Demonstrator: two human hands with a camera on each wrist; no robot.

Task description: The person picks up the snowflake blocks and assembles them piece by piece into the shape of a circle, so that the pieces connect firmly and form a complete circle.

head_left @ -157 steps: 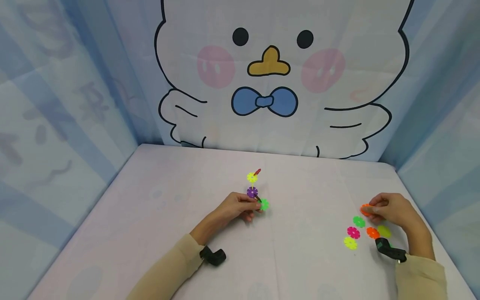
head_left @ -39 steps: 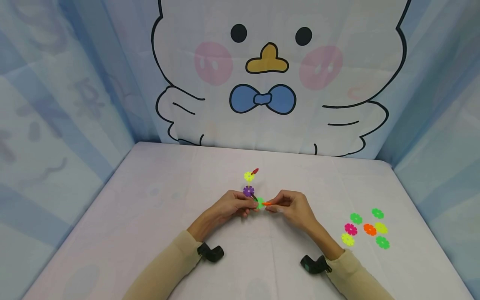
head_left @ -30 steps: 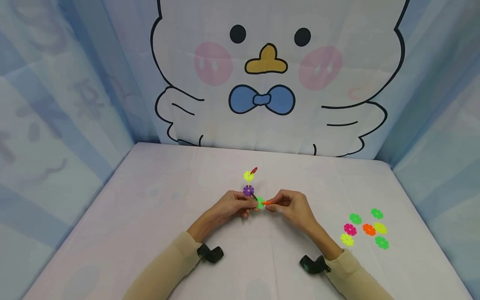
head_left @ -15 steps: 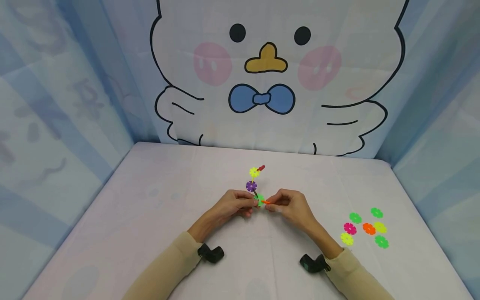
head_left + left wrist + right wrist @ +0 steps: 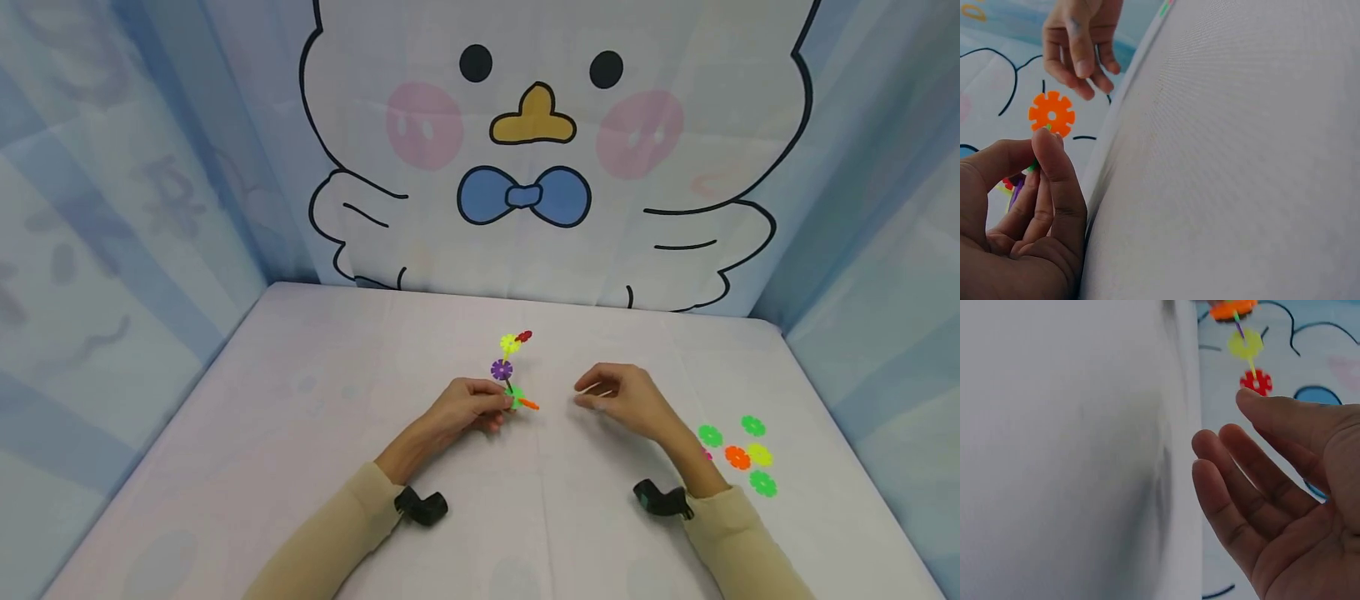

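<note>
My left hand pinches the green notched disc of a chain of interlocking plastic snowflake discs between thumb and fingers. From the green disc the chain rises through a dark disc seen edge-on, a purple disc and a yellow disc to a red disc. An orange disc is slotted onto the green one's right side; the left wrist view shows it face-on. Off to the right, apart from the chain, my right hand holds nothing, its fingers loosely bent.
Loose discs lie on the right of the pale tabletop: several green, among them one green disc, plus a loose orange disc and a loose yellow disc. My right forearm partly covers a pink disc. A printed curtain stands behind.
My right hand brought an orange disc from the pile to the green disc, let it go there and moved right. The chain's upper part has tilted slightly right in my left hand.
</note>
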